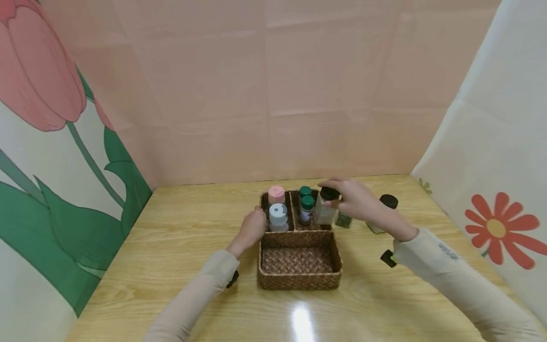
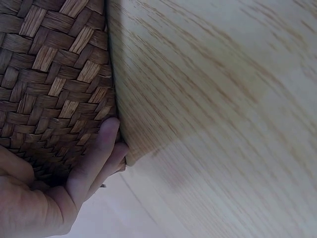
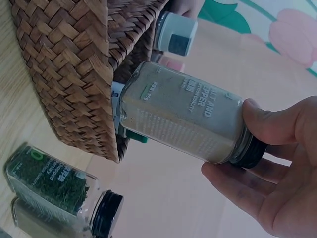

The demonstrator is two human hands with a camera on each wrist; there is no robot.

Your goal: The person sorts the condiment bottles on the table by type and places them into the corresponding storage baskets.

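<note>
A brown woven basket (image 1: pixel 299 281) with divided compartments stands on the table. My left hand (image 1: pixel 249 227) holds its left side near the back corner; in the left wrist view, fingers (image 2: pixel 96 153) lie against the weave. My right hand (image 1: pixel 356 199) pinches a clear seasoning jar (image 3: pixel 183 111) near its black lid. The jar, filled with pale powder and labelled with white print, hangs tilted over the back right compartment. Two green-capped bottles (image 1: pixel 306 209) stand in that compartment. In the back left one are a pink-capped bottle (image 1: pixel 276 194) and a white-capped bottle (image 1: pixel 278 214).
Right of the basket stand a jar of green flakes (image 3: pixel 49 181) and another black-lidded jar (image 1: pixel 388 202). The wooden table (image 1: pixel 192 213) runs back to a pink backdrop (image 1: pixel 205 95). Floral cloths (image 1: pixel 504 228) hang at both sides.
</note>
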